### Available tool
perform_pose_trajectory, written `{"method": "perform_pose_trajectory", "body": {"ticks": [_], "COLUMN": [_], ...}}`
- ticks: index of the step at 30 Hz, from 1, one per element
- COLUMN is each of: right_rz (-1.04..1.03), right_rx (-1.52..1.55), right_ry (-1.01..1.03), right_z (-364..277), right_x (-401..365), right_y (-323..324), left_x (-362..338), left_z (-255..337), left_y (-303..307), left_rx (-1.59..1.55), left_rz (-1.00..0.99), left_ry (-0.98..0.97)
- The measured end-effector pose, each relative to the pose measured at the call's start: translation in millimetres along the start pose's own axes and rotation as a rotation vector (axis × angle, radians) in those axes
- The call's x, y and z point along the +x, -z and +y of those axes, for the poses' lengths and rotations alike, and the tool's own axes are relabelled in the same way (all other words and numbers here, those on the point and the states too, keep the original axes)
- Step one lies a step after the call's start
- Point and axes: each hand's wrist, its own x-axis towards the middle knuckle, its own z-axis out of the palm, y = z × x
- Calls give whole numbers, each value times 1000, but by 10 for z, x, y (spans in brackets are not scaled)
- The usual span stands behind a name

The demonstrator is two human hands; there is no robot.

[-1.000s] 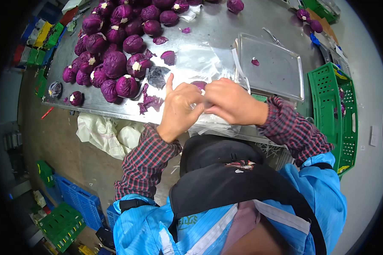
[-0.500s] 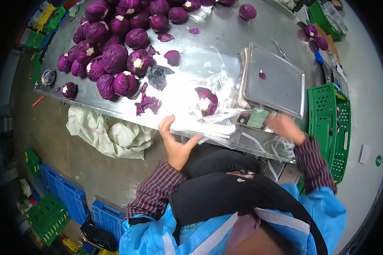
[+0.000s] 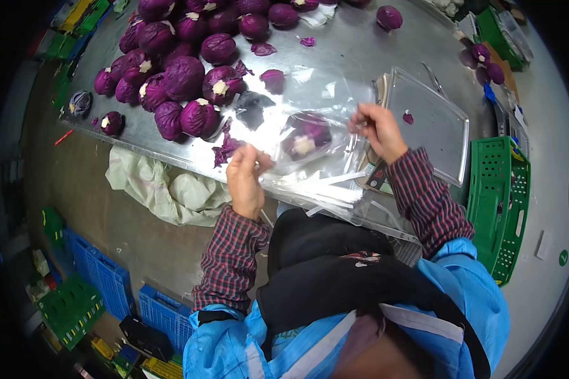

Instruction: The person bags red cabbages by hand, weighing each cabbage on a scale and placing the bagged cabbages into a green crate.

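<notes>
A sheet-like clear plastic bag (image 3: 338,104) spans the space between my two hands at the table's near edge. My left hand (image 3: 245,180) pinches its near left side, fingertips curled together. At its right side, my right hand (image 3: 382,131) is closed on the plastic, slightly blurred. Through the film shows a red cabbage (image 3: 313,129) with its pale cut stem toward me. White strips (image 3: 325,191) lie at the table edge below the bag. Loose purple cabbage leaves (image 3: 224,151) sit just beyond my left hand.
Many red cabbages (image 3: 183,79) are heaped at the back left of the metal table (image 3: 354,38). A scale with a steel pan (image 3: 427,126) stands right of my right hand. Beyond it is a green crate (image 3: 487,189). A white sack (image 3: 164,189) lies under the table edge.
My right hand has moved from beside the scale's display up and left to the bag. My left hand, spread before, has closed on the plastic, which now covers the cabbage.
</notes>
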Motion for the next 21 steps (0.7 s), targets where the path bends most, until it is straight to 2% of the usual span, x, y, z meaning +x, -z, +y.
{"method": "perform_pose_trajectory", "body": {"ticks": [2,3,5,7,9,10,11,12,13,15,17,19,21], "right_rz": [140,138,193,208,179,181,222,270,295,258,-46,-140,-88], "right_rx": [44,55,91,116,66,62,-306,-672,-669,-1371,-1536,-1168,-844], "right_ry": [-79,-84,-123,-112,-122,-116,-96,-77,-79,881,824,275,241], "right_z": [285,372,474,558,569,527,456,370,240,49,164,565,742], "right_x": [-137,-183,-216,-261,-273,-265,-275,-307,-364,-432,-269,-110,81], "right_y": [50,30,7,-13,-30,-56,-85,-107,-207,-454,-471,-458,-433], "left_x": [3,31,-25,18,175,343,554,633,685,694,747,839,947], "left_z": [-166,-155,-247,-156,78,-38,-226,-252,-248,-245,-343,-329,-302], "left_y": [210,227,144,-138,-516,-525,-393,-352,-345,-348,-306,-304,-299], "left_rx": [102,161,970,890,1447,1491,1518,1438,1354,1296,1242,1069,1081], "left_rz": [69,97,259,-78,-441,-462,-587,-673,-764,-802,-784,-812,-790], "left_ry": [262,391,-462,-814,-853,-680,-502,-447,-387,-419,-441,-297,-160]}}
